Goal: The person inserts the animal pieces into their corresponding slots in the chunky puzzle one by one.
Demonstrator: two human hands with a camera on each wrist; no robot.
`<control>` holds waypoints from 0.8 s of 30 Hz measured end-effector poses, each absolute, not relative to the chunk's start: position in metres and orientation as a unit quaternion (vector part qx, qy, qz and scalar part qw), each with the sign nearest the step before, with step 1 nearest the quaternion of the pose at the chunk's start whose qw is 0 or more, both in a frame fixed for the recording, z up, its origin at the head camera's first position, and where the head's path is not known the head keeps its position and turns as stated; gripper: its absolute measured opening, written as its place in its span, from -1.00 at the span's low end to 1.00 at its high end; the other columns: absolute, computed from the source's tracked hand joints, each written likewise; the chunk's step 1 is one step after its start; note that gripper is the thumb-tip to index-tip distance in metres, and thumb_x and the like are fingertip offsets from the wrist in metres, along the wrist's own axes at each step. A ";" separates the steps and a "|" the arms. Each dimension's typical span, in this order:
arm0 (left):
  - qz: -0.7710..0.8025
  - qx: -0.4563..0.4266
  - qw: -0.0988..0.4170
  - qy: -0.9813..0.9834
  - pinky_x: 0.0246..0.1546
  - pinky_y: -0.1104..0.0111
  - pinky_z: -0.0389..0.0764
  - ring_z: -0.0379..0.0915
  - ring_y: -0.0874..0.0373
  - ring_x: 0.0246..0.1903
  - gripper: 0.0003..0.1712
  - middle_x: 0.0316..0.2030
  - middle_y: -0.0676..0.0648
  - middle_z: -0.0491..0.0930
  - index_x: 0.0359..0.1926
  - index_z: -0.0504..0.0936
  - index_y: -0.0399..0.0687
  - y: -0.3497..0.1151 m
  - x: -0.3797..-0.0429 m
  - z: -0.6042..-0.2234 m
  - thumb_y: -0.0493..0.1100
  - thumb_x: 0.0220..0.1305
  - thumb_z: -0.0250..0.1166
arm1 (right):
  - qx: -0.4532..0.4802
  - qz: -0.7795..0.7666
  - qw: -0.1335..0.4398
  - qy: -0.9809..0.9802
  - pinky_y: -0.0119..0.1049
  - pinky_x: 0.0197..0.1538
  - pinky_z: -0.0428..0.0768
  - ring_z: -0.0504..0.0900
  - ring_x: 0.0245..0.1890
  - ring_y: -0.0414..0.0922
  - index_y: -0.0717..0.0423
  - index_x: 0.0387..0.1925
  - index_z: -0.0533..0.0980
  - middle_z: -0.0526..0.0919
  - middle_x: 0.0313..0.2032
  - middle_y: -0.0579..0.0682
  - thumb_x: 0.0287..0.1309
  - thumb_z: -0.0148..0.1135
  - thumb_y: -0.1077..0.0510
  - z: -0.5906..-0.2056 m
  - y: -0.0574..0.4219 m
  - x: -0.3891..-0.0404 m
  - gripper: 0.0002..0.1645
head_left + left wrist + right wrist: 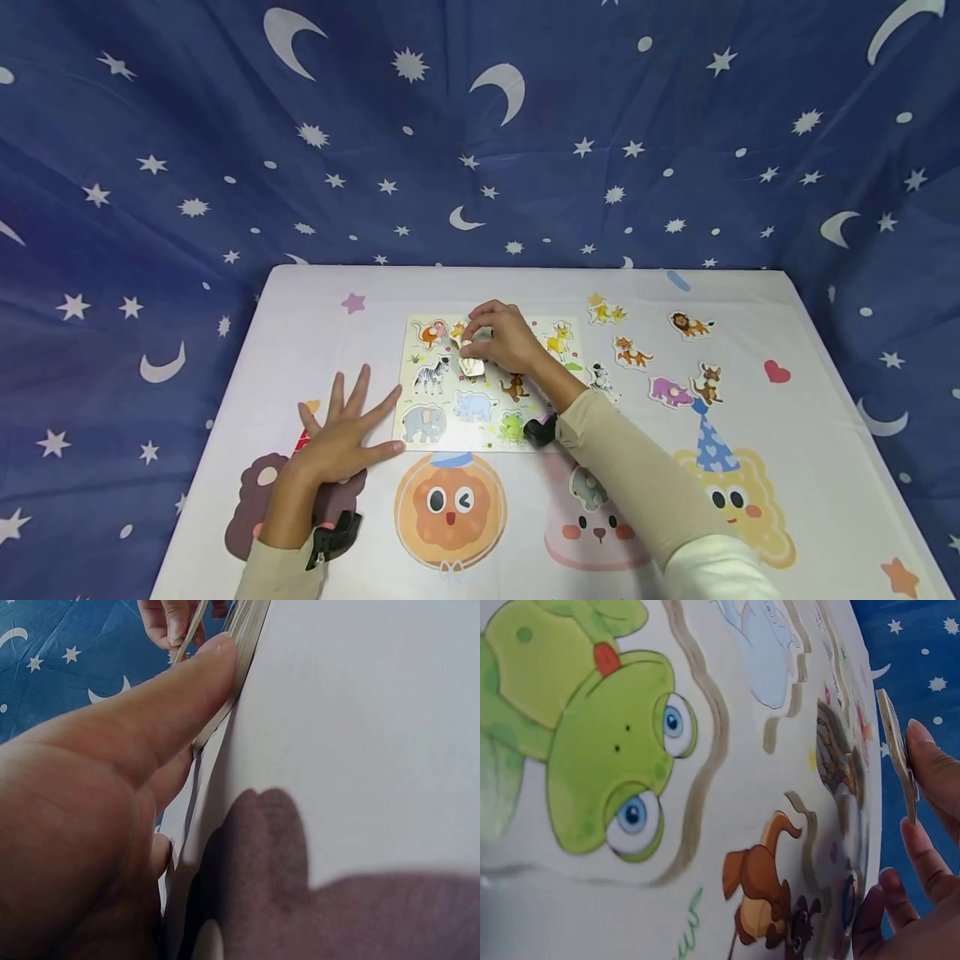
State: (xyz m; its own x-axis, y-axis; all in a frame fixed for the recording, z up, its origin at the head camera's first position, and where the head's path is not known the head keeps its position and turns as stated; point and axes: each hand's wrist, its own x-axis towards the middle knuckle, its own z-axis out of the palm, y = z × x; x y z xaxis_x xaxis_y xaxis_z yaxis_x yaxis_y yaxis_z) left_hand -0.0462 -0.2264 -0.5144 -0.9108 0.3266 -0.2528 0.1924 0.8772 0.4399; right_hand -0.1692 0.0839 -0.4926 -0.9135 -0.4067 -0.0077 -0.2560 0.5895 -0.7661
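A wooden animal puzzle board (457, 446) lies flat on the table, its recesses printed with animals such as a frog (607, 742) and a zebra (431, 377). Above its upper middle, my right hand (504, 335) pinches a thin puzzle piece (472, 365) between thumb and fingers. The piece is tilted, seen edge-on in the right wrist view, so its picture is hidden. Spread out at the board's left side is my left hand (341, 442), fingers straight. In the left wrist view its thumb (187, 690) rests against the board's edge.
Right of the board lie loose pieces: a lion (690, 326), a tiger (632, 353), a zebra piece (602, 380), a purple hippo (671, 392), a kangaroo (707, 384) and a yellow animal (606, 313). An elephant piece (588, 488) lies near my right forearm. A blue starry cloth (480, 167) hangs behind.
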 end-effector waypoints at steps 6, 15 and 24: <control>0.207 0.133 0.166 0.955 0.11 -0.63 -0.70 -0.69 -0.43 0.56 0.01 0.65 -0.17 -0.40 0.56 0.19 0.42 -0.227 -0.046 -0.518 0.53 0.16 0.25 | -0.182 -0.411 0.105 0.887 -0.03 0.38 0.40 0.49 0.22 0.00 -0.07 -0.32 0.74 0.60 0.10 -0.03 0.11 0.55 0.01 -0.502 0.078 -0.172 -0.85; 0.207 0.142 0.168 0.953 0.11 -0.64 -0.68 -0.70 -0.43 0.56 0.01 0.66 -0.16 -0.41 0.57 0.16 0.44 -0.226 -0.049 -0.518 0.53 0.17 0.24 | -0.155 -0.376 0.122 0.905 -0.06 0.39 0.43 0.55 0.20 -0.01 -0.09 -0.34 0.75 0.64 0.10 -0.03 0.08 0.56 -0.02 -0.501 0.077 -0.175 -0.84; 0.206 0.137 0.167 0.954 0.11 -0.64 -0.68 -0.69 -0.43 0.56 0.02 0.66 -0.16 -0.40 0.57 0.17 0.45 -0.228 -0.047 -0.517 0.55 0.16 0.24 | -0.107 -0.397 0.144 0.900 -0.11 0.19 0.57 0.59 0.08 -0.06 -0.09 -0.37 0.74 0.62 0.06 -0.07 0.03 0.60 0.02 -0.501 0.079 -0.178 -0.85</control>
